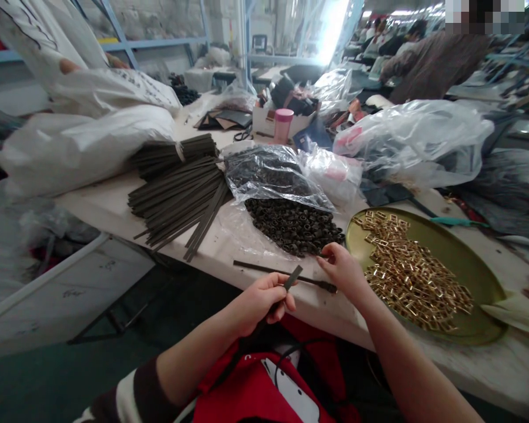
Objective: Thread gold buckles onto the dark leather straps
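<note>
My left hand point(271, 296) is closed around a dark strap point(293, 277), whose flat end sticks up past the fingers. The rest of it drops towards my lap and is partly hidden. At the near edge of a pile of small black loops point(291, 226), the thumb and forefinger of my right hand point(341, 270) come together in a pinch. Whatever is between those fingertips is too small to make out. Another dark strap point(258, 267) lies along the table edge behind my left hand, with a thicker end near my right wrist.
A gold-coloured tray point(480, 276) of small metal buckles point(418, 276) stands at right. Bundled dark straps point(180, 197) lie at left, by a white sack point(92, 147). Behind the loops are clear plastic bags point(414, 141) and a pink-lidded jar point(283, 124). Other people are beyond the table.
</note>
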The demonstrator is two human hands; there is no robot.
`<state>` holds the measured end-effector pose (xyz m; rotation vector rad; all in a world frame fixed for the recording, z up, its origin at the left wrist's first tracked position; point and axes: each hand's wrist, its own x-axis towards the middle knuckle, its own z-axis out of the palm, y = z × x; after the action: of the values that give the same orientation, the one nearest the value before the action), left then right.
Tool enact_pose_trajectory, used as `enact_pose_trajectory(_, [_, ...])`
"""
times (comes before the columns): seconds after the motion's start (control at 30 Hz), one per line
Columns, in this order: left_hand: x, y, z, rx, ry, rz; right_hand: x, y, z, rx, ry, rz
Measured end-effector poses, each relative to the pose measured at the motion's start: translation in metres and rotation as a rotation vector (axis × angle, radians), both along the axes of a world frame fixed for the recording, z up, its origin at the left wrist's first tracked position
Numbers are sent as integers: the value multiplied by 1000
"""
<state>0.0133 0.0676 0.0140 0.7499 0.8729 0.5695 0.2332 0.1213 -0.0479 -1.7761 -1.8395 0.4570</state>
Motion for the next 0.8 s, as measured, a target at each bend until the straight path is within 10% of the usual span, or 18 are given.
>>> enact_pose_trajectory(0.43, [20, -16, -1, 431, 308, -112, -36, -82, 44, -351, 1410, -83])
enact_pose_trajectory(0.8, [17, -32, 8, 689, 548, -139, -42, -100, 34, -246, 1126, -38])
